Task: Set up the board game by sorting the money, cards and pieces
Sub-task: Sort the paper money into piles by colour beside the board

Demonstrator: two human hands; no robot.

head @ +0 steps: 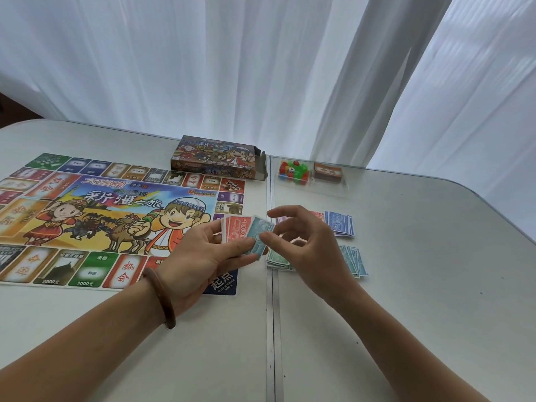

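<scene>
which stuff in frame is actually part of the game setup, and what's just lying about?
Part of the job:
- left hand holding fanned notes
- right hand pinching teal note
- blue pile, teal pile, green pile
- tray with pieces and card deck
- board

Lying about:
- opened box
- curtain
- bracelet

A white folding table (406, 285) stands before sheer white curtains (232, 68) glowing with daylight.
</scene>
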